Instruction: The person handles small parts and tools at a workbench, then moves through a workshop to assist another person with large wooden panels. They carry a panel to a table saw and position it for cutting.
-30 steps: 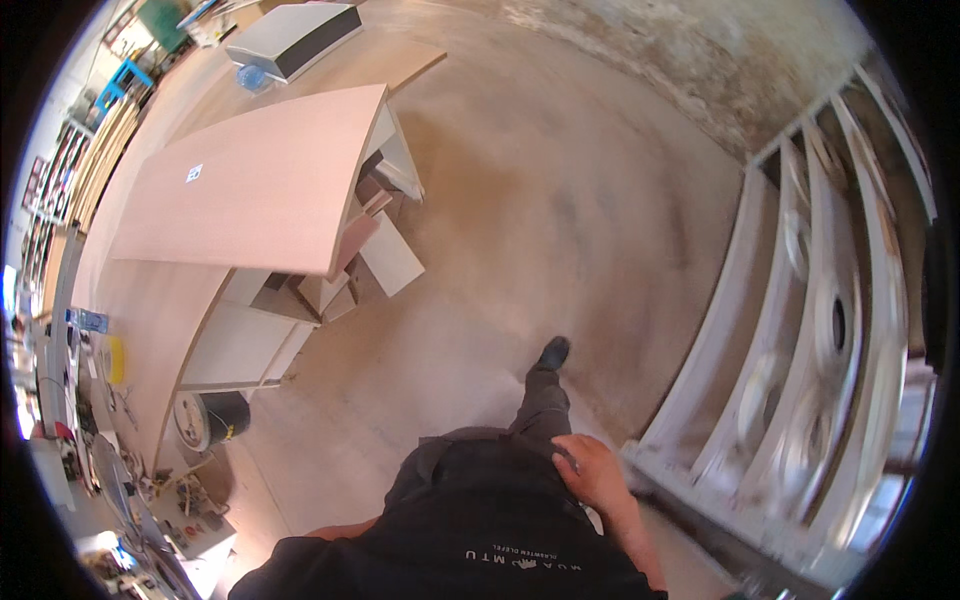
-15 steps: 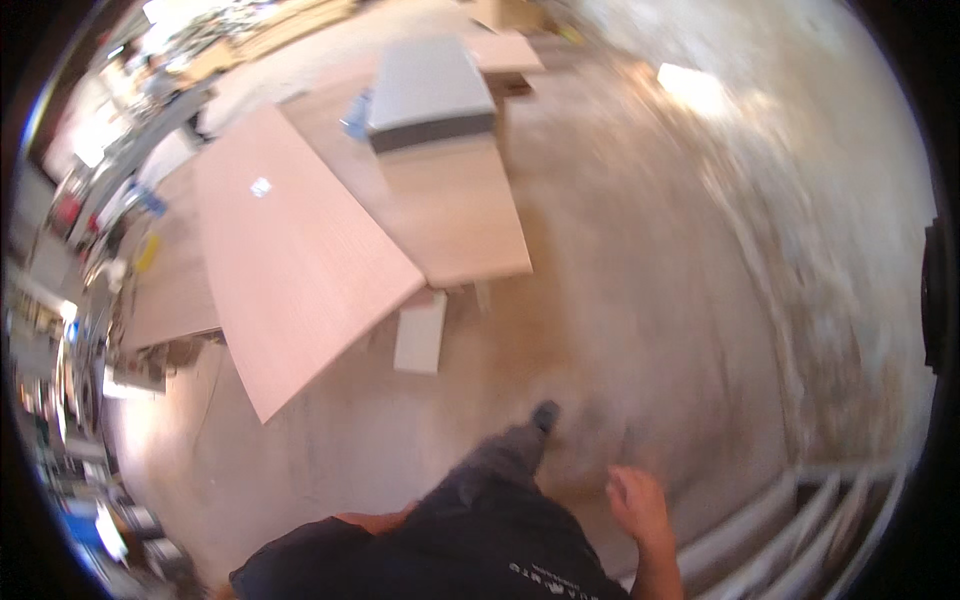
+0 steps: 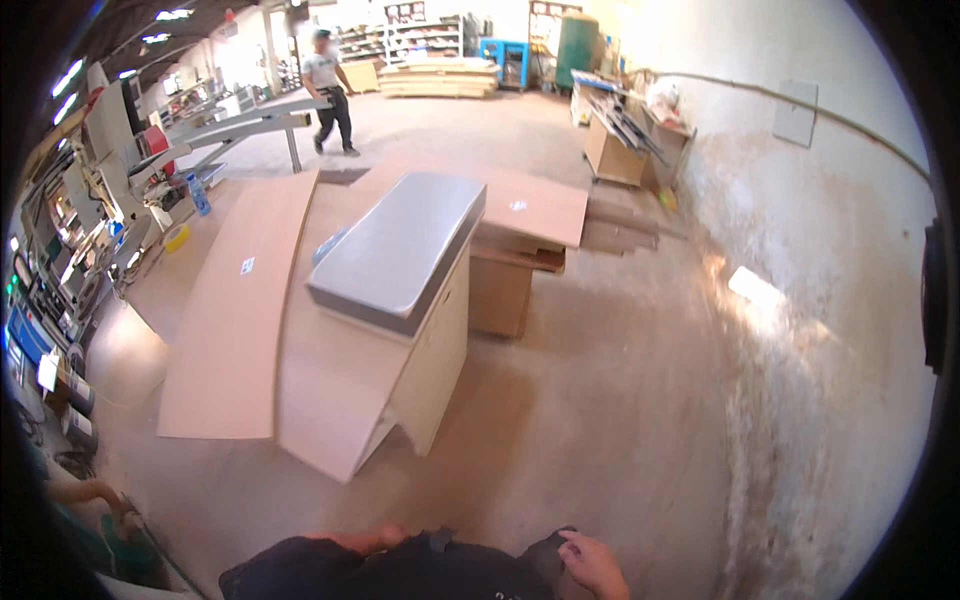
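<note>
My right hand (image 3: 592, 562) is low in front of my body, its fingers loosely stretched and holding nothing. My left hand (image 3: 385, 538) shows at the front of my dark shirt; its fingers are too blurred to read. Neither touches the boards ahead. Nearest of these is a wood-grained panel (image 3: 325, 400) lying on a pale upright board (image 3: 437, 370). A grey slab with a shiny top (image 3: 400, 245) rests on it. To its left lies a long pinkish panel (image 3: 230, 330) with a small white label, its near end reaching past the stack.
Another labelled panel (image 3: 535, 205) lies farther right, above a brown box (image 3: 500, 295). A stained wall (image 3: 830, 350) runs along the right. Machines (image 3: 125, 150) line the left, with a yellow tape roll (image 3: 177, 238) and a bottle (image 3: 198, 194). A person (image 3: 328, 90) walks at the back.
My view has lifted, bringing the far workshop and the walking person in. The stack appears lower and from another angle. Both hands are now nearer the lower edge.
</note>
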`<state>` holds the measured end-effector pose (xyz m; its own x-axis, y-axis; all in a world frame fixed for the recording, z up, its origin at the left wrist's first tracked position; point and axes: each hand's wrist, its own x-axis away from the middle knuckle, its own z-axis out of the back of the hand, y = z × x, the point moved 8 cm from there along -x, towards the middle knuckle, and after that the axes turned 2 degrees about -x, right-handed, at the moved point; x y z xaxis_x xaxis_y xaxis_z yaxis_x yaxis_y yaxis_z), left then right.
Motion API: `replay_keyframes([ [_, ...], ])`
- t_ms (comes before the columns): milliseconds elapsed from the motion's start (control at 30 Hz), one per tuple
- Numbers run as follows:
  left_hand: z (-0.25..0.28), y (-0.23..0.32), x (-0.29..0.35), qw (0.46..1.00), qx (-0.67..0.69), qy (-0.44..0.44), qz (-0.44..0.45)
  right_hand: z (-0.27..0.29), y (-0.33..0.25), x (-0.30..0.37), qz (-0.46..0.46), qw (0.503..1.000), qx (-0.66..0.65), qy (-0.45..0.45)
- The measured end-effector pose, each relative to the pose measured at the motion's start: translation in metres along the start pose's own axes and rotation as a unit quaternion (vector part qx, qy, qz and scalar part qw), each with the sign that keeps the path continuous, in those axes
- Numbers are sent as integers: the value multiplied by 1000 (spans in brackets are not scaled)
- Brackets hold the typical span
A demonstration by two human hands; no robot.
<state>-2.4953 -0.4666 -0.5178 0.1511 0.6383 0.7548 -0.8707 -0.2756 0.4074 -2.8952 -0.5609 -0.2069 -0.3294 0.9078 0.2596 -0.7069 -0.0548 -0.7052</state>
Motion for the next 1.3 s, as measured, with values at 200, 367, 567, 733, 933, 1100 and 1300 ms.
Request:
replay_keyframes([
  [200,-14,133,-74,988,-126,26,-87,147,-65,-153,267,961,51,-48],
  [367,21,259,-106,973,174,115,102,198,-103,-198,374,909,31,-181],
  [567,48,337,-159,947,267,121,132,203,68,-309,255,929,44,-264],
  [733,49,354,-256,938,266,-11,223,266,361,-353,-117,974,101,-166],
  [933,233,481,-393,982,59,180,-5,366,561,-297,-300,940,12,-160],
  [1100,324,586,-496,910,356,209,44,426,626,-373,-329,934,-70,-121],
  [1300,308,681,-531,940,258,208,78,518,685,-499,-265,952,-107,-111],
])
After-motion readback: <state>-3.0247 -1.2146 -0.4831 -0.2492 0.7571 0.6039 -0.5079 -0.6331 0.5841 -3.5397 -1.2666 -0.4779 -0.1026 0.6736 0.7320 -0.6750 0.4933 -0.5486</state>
